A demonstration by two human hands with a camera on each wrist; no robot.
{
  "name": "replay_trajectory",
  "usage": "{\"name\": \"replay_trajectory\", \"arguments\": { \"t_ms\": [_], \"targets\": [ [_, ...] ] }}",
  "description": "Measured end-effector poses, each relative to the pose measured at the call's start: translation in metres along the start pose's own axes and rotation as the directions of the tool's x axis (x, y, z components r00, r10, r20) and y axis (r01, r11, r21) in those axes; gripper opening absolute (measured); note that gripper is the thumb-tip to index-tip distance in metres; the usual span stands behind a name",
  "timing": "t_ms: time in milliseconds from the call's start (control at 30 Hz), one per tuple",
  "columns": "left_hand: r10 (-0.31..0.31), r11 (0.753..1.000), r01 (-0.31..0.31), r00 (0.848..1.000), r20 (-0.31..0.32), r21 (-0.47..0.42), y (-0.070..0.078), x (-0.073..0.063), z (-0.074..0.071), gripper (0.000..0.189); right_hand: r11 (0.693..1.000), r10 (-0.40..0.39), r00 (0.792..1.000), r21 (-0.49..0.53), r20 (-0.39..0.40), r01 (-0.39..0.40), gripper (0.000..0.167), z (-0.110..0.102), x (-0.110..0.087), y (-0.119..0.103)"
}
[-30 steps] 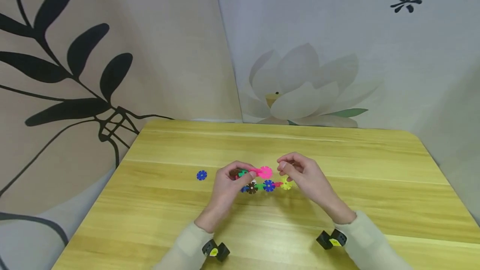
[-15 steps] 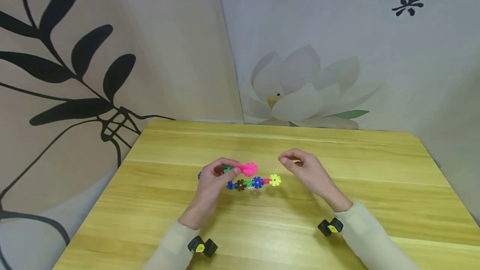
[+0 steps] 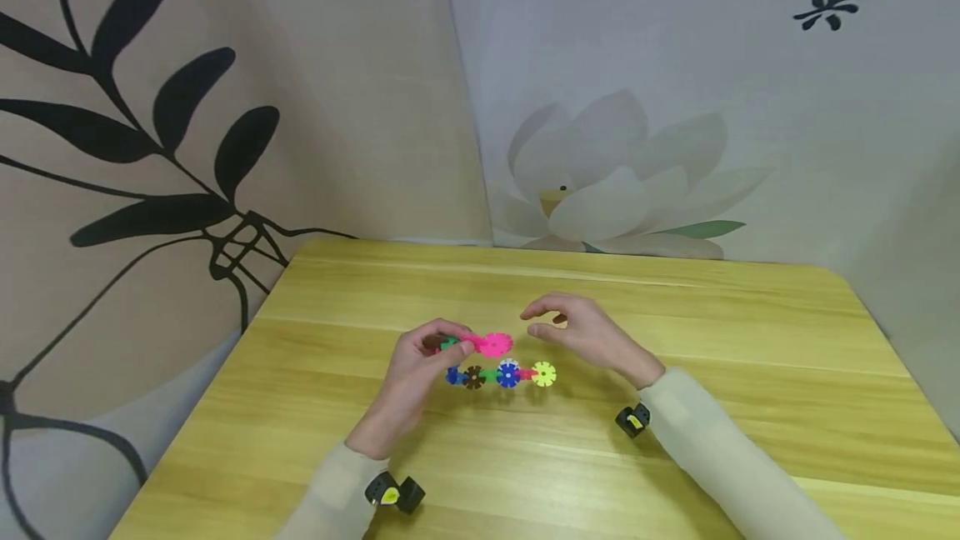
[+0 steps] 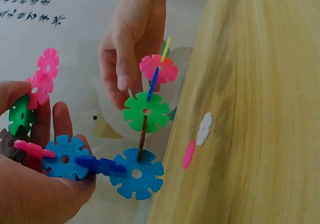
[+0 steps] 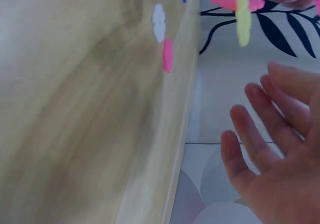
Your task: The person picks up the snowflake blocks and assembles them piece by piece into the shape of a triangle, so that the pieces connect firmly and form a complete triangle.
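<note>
My left hand (image 3: 420, 357) grips a chain of notched plastic snowflake discs, holding it above the table. In the left wrist view the chain curves from joined pink discs (image 4: 40, 89) by the thumb, through blue discs (image 4: 65, 158), to a green disc (image 4: 146, 112) and a thin yellow one seen edge-on. The yellow disc (image 3: 544, 373) forms the end towards the right in the head view. My right hand (image 5: 280, 134) holds nothing; its fingers are spread and slightly bent, just right of and beyond the raised pink disc (image 3: 497, 345). Palm and fingers cover part of the chain.
A loose white disc (image 4: 204, 129) and a loose pink disc (image 4: 188, 154) lie on the wooden table (image 3: 675, 473) below the chain. Behind the table's far edge stands a wall covering (image 3: 360, 90) printed with leaves and a lotus.
My left hand has moved left with the chain. The right hand's fingers have spread, and it has come left towards the pink end. A loose blue disc at the left is now out of sight.
</note>
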State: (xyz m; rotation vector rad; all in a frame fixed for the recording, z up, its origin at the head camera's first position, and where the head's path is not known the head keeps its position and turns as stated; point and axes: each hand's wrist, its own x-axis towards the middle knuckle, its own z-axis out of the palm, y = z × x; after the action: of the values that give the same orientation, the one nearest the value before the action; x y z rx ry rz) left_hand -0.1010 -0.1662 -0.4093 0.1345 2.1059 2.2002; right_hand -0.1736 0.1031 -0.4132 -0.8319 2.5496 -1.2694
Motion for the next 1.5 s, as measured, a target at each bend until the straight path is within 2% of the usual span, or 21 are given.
{"name": "replay_trajectory", "arguments": {
  "t_ms": [133,300,567,800,933,1067,1300,1400,1500],
  "targets": [
    [0.001,1.000,-0.001,1.000,0.003,0.013,0.000,-0.001,-0.004,0.015,0.999,-0.035,0.994,-0.034,0.102,0.038,0.026,0.004,0.016,0.001],
    [-0.006,1.000,0.006,1.000,-0.002,0.011,0.000,-0.003,-0.009,0.013,0.996,-0.051,0.975,-0.066,0.217,0.067,0.029,0.011,0.035,0.005],
    [0.004,1.000,-0.004,1.000,0.004,0.023,0.000,-0.009,-0.018,0.015,0.996,-0.023,0.945,-0.078,0.327,0.051,0.031,0.021,0.055,0.016],
    [-0.017,0.999,0.017,1.000,-0.007,0.030,-0.001,-0.012,-0.021,0.010,0.985,-0.012,0.913,-0.153,0.408,0.081,0.032,0.030,0.067,0.022],
    [-0.013,1.000,0.013,1.000,-0.018,0.021,-0.001,-0.013,-0.021,0.010,0.969,-0.011,0.910,-0.220,0.415,0.112,0.026,0.033,0.071,0.019],
    [-0.015,1.000,0.015,1.000,-0.017,0.010,-0.002,-0.011,-0.019,0.012,0.961,0.012,0.921,-0.259,0.390,0.097,0.019,0.031,0.071,0.016],
    [-0.015,1.000,0.015,1.000,-0.004,-0.019,-0.005,-0.009,-0.009,0.013,0.984,0.016,0.948,-0.175,0.318,0.042,0.011,0.023,0.057,0.019],
    [-0.009,0.999,0.009,1.000,0.000,-0.038,-0.005,-0.010,-0.004,0.014,0.991,0.010,0.965,-0.131,0.261,0.025,0.008,0.016,0.047,0.017],
    [-0.001,0.998,0.001,1.000,-0.003,-0.061,-0.004,-0.008,0.003,0.014,0.999,0.027,0.980,-0.038,0.196,-0.020,0.005,0.008,0.035,0.014]
  ]
}}
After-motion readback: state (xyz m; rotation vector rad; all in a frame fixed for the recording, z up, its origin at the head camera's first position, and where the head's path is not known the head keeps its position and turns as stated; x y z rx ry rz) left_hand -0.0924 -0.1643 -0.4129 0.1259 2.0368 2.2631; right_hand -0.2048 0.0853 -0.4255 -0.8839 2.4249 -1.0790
